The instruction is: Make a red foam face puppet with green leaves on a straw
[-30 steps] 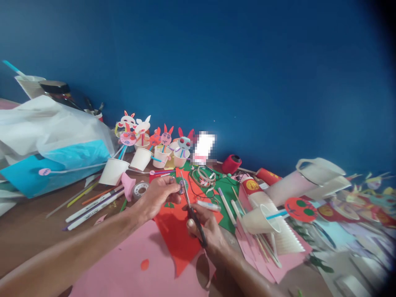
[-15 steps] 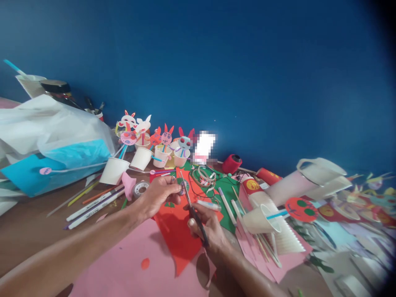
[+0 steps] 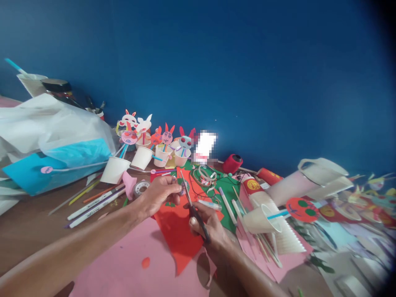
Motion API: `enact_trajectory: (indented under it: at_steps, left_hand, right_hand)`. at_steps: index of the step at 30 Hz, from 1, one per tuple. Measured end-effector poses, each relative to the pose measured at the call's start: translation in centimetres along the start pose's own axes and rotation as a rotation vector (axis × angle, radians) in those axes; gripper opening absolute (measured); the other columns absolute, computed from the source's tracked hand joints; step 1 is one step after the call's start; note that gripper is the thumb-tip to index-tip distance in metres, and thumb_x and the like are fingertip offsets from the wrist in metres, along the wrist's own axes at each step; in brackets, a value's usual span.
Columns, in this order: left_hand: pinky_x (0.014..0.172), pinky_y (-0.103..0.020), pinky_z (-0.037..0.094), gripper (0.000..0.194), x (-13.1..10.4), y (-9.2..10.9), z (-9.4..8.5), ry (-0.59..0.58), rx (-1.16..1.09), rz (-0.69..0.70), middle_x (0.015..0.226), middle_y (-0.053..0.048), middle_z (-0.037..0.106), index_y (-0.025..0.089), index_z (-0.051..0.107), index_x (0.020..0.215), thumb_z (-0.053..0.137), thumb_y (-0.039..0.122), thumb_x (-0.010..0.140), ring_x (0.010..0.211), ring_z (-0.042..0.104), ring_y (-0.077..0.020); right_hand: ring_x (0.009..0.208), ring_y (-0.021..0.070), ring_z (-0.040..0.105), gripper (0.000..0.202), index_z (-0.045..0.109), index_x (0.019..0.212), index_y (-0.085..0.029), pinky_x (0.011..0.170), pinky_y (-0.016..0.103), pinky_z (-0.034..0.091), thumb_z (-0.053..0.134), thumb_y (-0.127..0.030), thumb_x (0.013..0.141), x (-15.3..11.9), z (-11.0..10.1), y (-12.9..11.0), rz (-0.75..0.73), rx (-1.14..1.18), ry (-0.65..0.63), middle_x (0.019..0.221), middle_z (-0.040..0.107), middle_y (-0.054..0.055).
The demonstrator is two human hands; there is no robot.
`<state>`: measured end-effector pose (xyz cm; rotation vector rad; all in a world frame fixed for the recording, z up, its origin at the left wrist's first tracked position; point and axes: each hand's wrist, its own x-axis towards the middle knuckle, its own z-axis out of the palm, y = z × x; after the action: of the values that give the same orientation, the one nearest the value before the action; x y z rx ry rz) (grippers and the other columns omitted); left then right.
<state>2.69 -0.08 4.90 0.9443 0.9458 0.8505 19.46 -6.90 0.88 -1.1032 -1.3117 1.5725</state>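
Observation:
My right hand (image 3: 210, 227) grips a pair of black-handled scissors (image 3: 197, 218), whose metal blades point up and away from me. Just left of the blades, my left hand (image 3: 159, 193) pinches a small piece at its fingertips; the fingers mostly hide it, and its kind is unclear. Beneath both hands lies a torn-edged sheet of red-orange paper (image 3: 177, 237). A pink sheet (image 3: 123, 264) is nearer to me, with a small red paper scrap (image 3: 145, 262) on it. Close to my left wrist sits a white tape roll (image 3: 141, 188).
Several white paper cups (image 3: 115, 170) with paper animal faces on straws line the wall. Marker pens (image 3: 95, 202) and a plastic bag (image 3: 55, 128) are on the left. To the right are a tipped cup (image 3: 256, 220), a pale jug (image 3: 289, 185) and a red thread spool (image 3: 232, 163).
The scissors' handles have closed slightly in my right hand. My left hand keeps its pinch in nearly the same place. The whole view has shifted very slightly.

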Motion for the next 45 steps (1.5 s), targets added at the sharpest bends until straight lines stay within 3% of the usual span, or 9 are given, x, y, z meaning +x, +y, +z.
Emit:
enact_trajectory:
  at_steps: [13,45]
  left_hand:
    - [0.048,-0.022,0.045,0.008,-0.1,0.1,0.0,-0.037,-0.005,-0.016,0.058,0.0,0.06,0.013,0.054,0.059,0.058,0.016,0.065,0.04,0.052,-0.0069]
    - [0.046,-0.021,0.044,0.007,0.4,0.0,-0.9,-0.129,0.06,-0.072,0.057,0.002,0.059,0.012,0.053,0.06,0.057,0.015,0.065,0.039,0.05,-0.0057]
  right_hand:
    - [0.039,0.0049,0.035,0.042,0.055,0.099,-0.013,0.038,0.018,0.029,0.061,-0.043,0.07,0.0,-0.3,-0.2,0.002,-0.06,0.023,0.047,0.04,-0.007]
    - [0.041,0.0052,0.043,0.042,0.058,0.101,-0.013,0.041,0.017,0.034,0.065,-0.039,0.069,0.4,-2.5,-1.2,0.014,-0.176,-0.119,0.054,0.048,-0.004]
